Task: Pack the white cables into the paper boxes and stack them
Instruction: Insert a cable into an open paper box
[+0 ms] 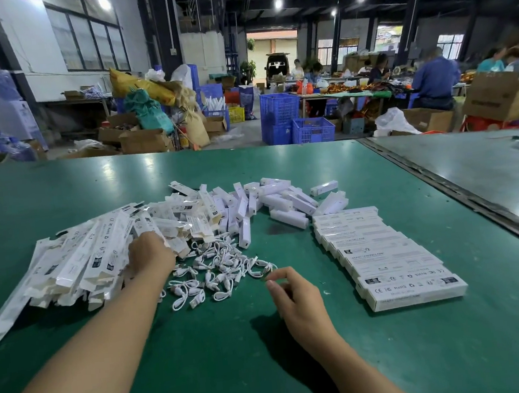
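Observation:
Several short white cables (224, 269) lie in a loose heap on the green table (203, 346). A fanned pile of flat, unfolded paper boxes (76, 263) lies to its left. My left hand (150, 254) rests at that pile's right edge, its fingers buried among the flat boxes and hidden. My right hand (294, 295) hovers just right of the cable heap. Its thumb and forefinger curve toward each other beside the nearest cable's end, with nothing visibly between them. A neat overlapping row of packed boxes (386, 253) runs along the right.
Small white rectangular pieces (284, 200) are scattered behind the cables. A dark seam (443, 189) divides this table from a grey one on the right. Beyond the table are blue crates (295, 119), cardboard boxes and seated people working.

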A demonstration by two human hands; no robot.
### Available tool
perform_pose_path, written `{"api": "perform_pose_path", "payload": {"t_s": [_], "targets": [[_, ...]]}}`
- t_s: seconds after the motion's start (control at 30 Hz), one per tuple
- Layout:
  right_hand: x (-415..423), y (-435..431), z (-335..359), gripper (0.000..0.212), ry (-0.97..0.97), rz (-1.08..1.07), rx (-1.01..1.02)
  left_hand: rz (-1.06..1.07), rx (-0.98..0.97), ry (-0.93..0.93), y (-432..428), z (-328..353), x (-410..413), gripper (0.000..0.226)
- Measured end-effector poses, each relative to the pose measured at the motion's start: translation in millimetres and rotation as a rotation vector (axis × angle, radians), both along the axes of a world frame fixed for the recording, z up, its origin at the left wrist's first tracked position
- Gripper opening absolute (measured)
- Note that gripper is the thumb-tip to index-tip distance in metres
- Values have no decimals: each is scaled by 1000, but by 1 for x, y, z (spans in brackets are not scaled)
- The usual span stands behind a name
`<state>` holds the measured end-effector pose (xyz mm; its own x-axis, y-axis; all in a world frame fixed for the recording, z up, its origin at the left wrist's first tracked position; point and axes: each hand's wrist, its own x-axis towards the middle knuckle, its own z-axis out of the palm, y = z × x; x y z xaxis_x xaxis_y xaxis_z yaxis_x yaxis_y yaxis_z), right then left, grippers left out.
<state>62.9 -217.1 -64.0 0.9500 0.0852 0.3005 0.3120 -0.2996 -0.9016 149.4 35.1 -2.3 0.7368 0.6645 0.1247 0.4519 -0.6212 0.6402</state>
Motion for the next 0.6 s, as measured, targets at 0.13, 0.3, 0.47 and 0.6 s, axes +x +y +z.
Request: {"api": "perform_pose_path", "payload": {"t_s": [0.13, 0.3, 0.47, 0.6], "targets": [[0, 0, 1, 11, -4, -21, 42, 163, -490, -281, -21, 12, 2, 18], [0, 1, 3, 14, -17, -14, 17, 86, -1029, -442, -68, 17, -16, 13], [0, 4, 7, 14, 61, 26, 193, -257, -1385, -488, -120, 12, -56, 17], [0, 3, 13, 48, 207, 122, 377, -383, -1416, -395, -151, -3, -78, 19]]}}
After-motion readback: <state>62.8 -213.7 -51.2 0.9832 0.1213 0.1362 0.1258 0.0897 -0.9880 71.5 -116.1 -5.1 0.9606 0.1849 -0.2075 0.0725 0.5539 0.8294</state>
